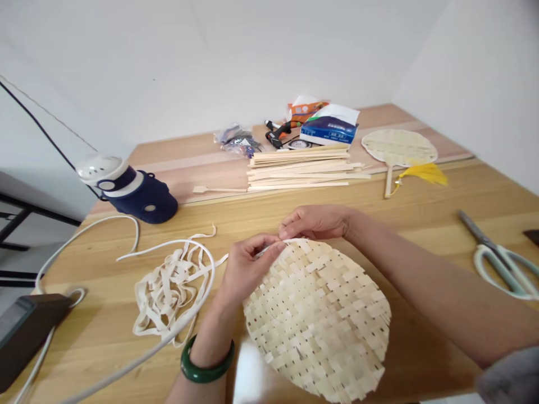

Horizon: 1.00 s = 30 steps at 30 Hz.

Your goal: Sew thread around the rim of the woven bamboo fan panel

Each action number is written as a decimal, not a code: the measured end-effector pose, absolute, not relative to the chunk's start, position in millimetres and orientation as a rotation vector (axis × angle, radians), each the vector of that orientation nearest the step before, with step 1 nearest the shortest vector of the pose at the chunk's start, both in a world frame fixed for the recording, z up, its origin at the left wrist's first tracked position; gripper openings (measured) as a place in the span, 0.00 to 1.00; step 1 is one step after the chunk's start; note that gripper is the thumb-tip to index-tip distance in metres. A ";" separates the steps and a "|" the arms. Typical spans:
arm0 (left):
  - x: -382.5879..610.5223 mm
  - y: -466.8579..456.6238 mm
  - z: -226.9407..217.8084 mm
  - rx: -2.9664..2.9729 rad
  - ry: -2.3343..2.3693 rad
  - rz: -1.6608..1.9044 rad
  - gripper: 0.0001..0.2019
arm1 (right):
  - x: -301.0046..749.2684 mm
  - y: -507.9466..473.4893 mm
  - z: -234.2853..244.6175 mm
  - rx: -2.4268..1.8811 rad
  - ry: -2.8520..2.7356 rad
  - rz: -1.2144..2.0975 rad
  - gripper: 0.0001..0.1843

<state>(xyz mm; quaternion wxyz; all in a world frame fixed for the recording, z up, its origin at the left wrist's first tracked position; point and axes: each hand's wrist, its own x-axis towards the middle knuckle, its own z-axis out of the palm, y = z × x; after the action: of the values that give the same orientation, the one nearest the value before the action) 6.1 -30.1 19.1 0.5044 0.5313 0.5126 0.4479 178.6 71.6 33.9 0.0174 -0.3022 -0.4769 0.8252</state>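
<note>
A round woven bamboo fan panel [320, 314] tilts toward me above the table, its lower edge ragged with cut strip ends. My left hand [252, 264] grips its upper left rim, thumb on the front face. At the top of the rim, my right hand [314, 221] pinches the edge close to the left fingertips. White binding tape shows along the rim there, and it seems to run from the left hand to a loose heap of white cloth tape [168, 292]. What lies between the right fingertips is mostly hidden.
Bamboo strips [303, 168] lie behind my hands. A finished fan [400, 147] with a yellow tassel and scissors [497, 252] are at right. A blue bottle [138, 193], a white cable [168, 336] and a dark device [29, 331] are at left. A glue gun [278, 134] sits behind.
</note>
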 end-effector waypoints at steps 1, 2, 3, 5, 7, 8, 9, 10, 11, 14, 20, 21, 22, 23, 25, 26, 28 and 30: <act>6.8 -30.0 19.4 1.271 1.247 1.077 0.09 | 178.8 70.9 33.4 -0.945 -1.457 2.556 0.11; 7.1 -29.9 19.4 1.260 1.258 1.078 0.09 | 178.7 69.7 32.8 -0.946 -1.420 2.552 0.11; 7.0 -29.7 19.0 1.247 1.270 1.085 0.09 | 178.1 68.4 32.1 -0.945 -1.380 2.548 0.11; 5.6 -29.3 17.3 1.233 1.283 1.100 0.09 | 175.4 66.3 29.4 -0.941 -1.303 2.529 0.11; 3.0 -28.9 15.2 1.233 1.280 1.113 0.09 | 171.2 65.8 24.8 -0.945 -1.229 2.484 0.10; 1.7 -28.9 14.3 1.236 1.272 1.117 0.09 | 168.9 66.2 21.9 -0.958 -1.194 2.444 0.10; 0.5 -29.0 13.6 1.237 1.262 1.116 0.09 | 166.6 67.1 18.9 -0.975 -1.157 2.396 0.10; -0.3 -29.2 13.3 1.234 1.254 1.113 0.09 | 164.6 68.1 16.2 -0.986 -1.112 2.336 0.10; -0.7 -29.3 13.2 1.226 1.251 1.107 0.09 | 162.9 69.0 14.1 -0.983 -1.058 2.275 0.08; 0.5 -29.1 13.3 1.192 1.274 1.098 0.10 | 160.4 71.2 13.3 -0.888 -0.835 2.154 0.06; 1.7 -24.8 9.9 1.090 1.304 1.149 0.11 | 174.0 83.1 22.0 -0.747 -0.559 2.074 0.10; 0.6 -24.0 8.7 1.087 1.292 1.143 0.11 | 179.8 86.9 21.9 -0.742 -0.570 2.062 0.11; -0.6 -23.3 7.4 1.088 1.283 1.135 0.11 | 186.6 90.9 21.4 -0.753 -0.595 2.033 0.12; -2.0 -22.7 6.0 1.085 1.276 1.130 0.11 | 194.4 94.9 20.7 -0.789 -0.631 1.979 0.12; -4.3 -21.7 3.5 1.069 1.259 1.132 0.11 | 211.9 101.9 19.4 -0.922 -0.716 1.772 0.12; -5.0 -21.3 2.6 1.058 1.248 1.141 0.11 | 221.3 104.8 19.0 -1.006 -0.759 1.639 0.11; -5.6 -20.7 2.2 1.045 1.226 1.167 0.11 | 240.4 109.0 19.4 -1.161 -0.820 1.396 0.08; -5.4 -20.4 3.2 1.047 1.216 1.174 0.10 | 259.0 111.6 20.5 -1.244 -0.832 1.262 0.08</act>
<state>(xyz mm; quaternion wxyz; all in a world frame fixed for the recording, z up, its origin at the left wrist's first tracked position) -5.4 -20.4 3.2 0.5454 0.4413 0.5126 0.4951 259.0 111.6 20.5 0.5580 -0.5274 -0.3528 0.5348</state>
